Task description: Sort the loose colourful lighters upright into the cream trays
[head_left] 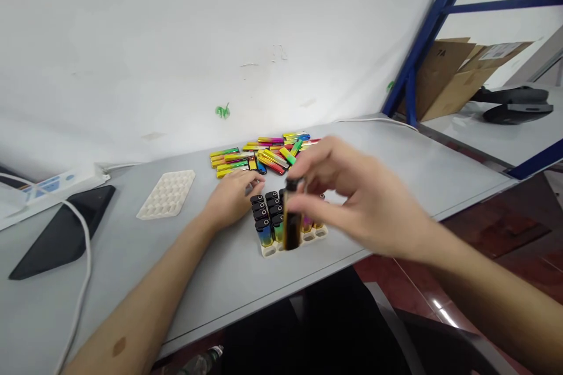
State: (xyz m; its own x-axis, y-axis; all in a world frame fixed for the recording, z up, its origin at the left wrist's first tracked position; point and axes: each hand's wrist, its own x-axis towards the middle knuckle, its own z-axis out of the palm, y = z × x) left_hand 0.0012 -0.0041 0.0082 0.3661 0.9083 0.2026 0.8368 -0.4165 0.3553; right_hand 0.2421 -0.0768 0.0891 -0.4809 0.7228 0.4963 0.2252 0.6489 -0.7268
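My right hand pinches a lighter by its black top between thumb and fingers. It is upright, blurred by motion, at the front of a cream tray. Black-topped lighters in blue, green and purple stand in rows in the tray, and several front holes show no lighter. Part of the tray is hidden behind my right hand. My left hand rests on the table at the tray's back left, fingers loosely bent and apart, nothing visible in them. Just beyond it lies a heap of shiny multicoloured lighters.
A second cream tray lies to the left. Farther left are a black phone-like slab, a white cable and a white power strip. A wall backs the grey table. Cardboard boxes stand behind a blue frame.
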